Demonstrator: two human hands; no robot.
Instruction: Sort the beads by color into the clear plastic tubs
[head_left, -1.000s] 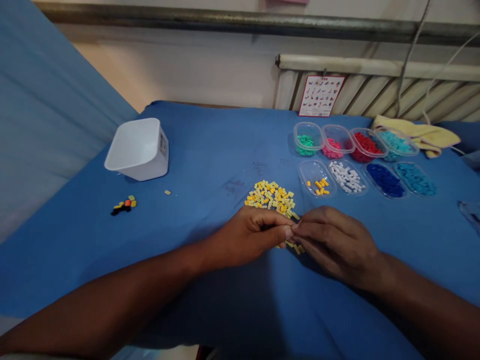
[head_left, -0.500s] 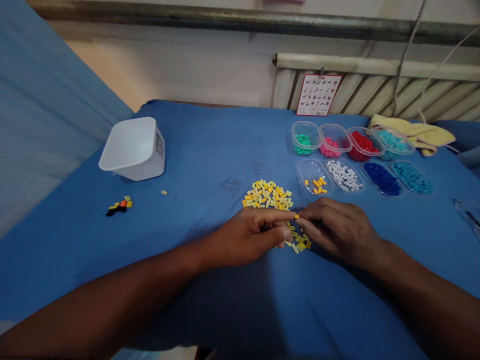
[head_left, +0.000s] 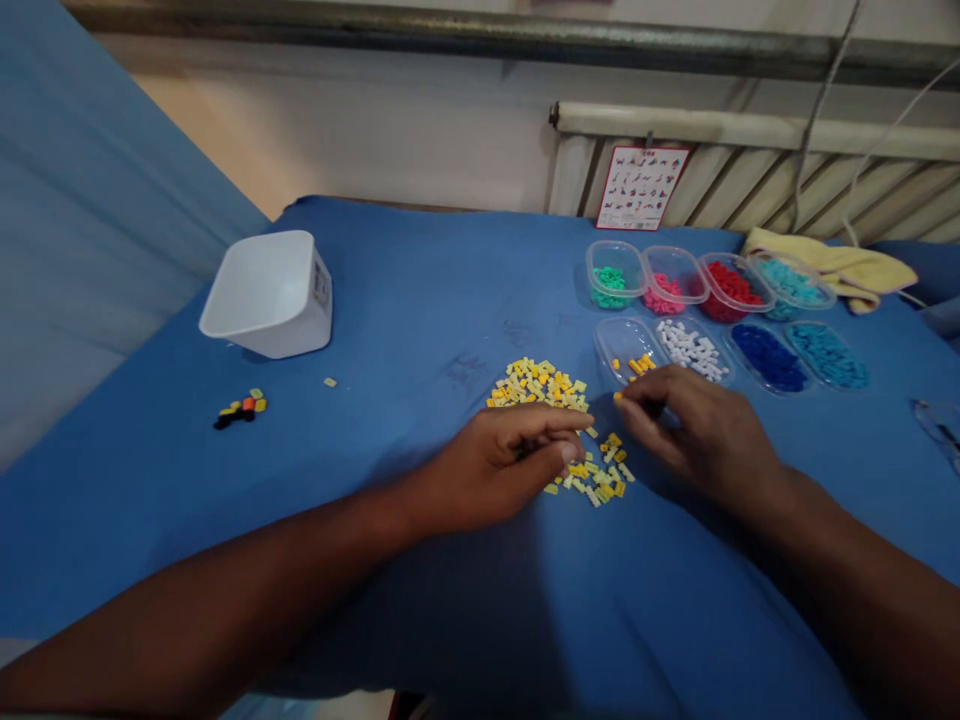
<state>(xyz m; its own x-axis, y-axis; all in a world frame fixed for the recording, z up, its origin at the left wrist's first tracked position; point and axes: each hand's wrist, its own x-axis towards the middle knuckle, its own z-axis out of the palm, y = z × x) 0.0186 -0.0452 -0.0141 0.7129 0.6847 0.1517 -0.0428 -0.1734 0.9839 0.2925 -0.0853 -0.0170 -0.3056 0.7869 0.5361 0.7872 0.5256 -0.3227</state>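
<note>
Between the thumb and fingertip of my right hand (head_left: 697,430) is a small orange-yellow toy brick (head_left: 617,396), just in front of a clear tub (head_left: 609,345) holding several pieces of that colour. My left hand (head_left: 510,465) hovers over the pile of pale and deep yellow bricks (head_left: 536,382), with its index finger stretched out and thumb apart. No piece shows in it, though the inner fingers are partly hidden. Nearer to me, between both hands, lies a looser group of yellow bricks (head_left: 600,480).
Clear tubs of green (head_left: 609,282), pink (head_left: 664,292), red (head_left: 731,285), white (head_left: 690,345) and blue bricks (head_left: 769,355) stand at right. At left are a white bin (head_left: 262,335), a small cluster of mixed bricks (head_left: 241,408) and a lone brick (head_left: 330,382). A yellow cloth (head_left: 832,262) lies behind.
My right hand has moved away from the left fingertip, up and right toward the clear tub, carrying the orange-yellow brick. My left hand stays nearly in place.
</note>
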